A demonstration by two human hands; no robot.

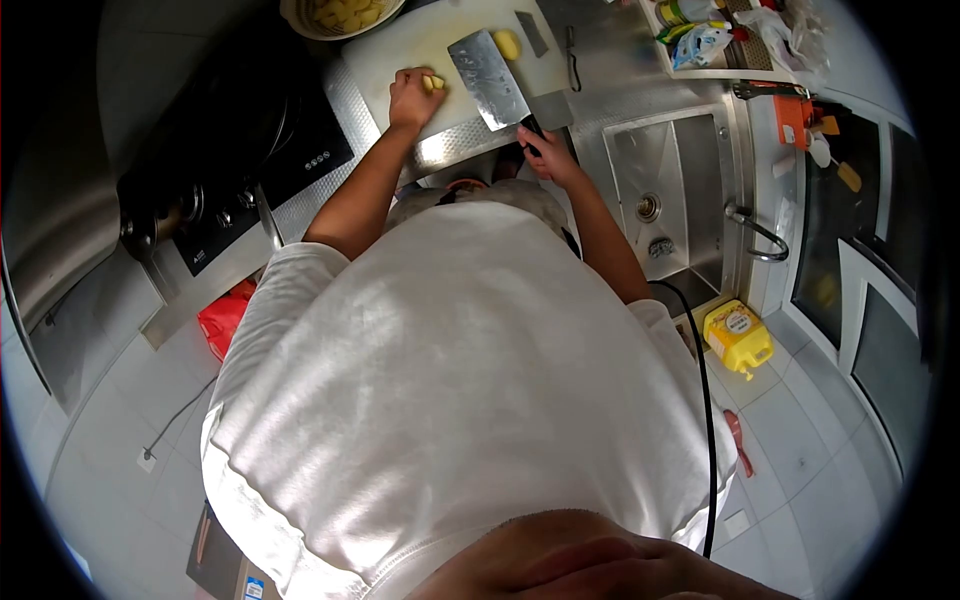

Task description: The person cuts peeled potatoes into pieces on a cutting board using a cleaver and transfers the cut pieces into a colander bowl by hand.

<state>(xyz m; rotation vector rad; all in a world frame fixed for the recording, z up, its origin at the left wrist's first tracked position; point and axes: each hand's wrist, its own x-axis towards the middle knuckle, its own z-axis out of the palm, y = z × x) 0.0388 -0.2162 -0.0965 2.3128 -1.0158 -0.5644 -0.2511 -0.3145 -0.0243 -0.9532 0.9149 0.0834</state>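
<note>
My left hand (413, 100) is closed around cut potato pieces (432, 82) on the white cutting board (395, 60). In my right hand (549, 157) is the black handle of a cleaver (488, 78). Its broad blade, wet and speckled, lies over the board to the right of the potato pieces and apart from them. Just beyond the blade rests a peeled potato (507, 44), partly covered by it. A bowl (292, 20) holding several cut potato chunks (347, 14) stands at the far left edge of the board.
On the left is a black gas hob (310, 130). To the right are a steel sink (650, 170) with a curved tap (762, 240) and a small dark-handled knife (572, 60). A tray of packets (700, 45) sits behind the sink. On the floor stands a yellow jug (738, 335).
</note>
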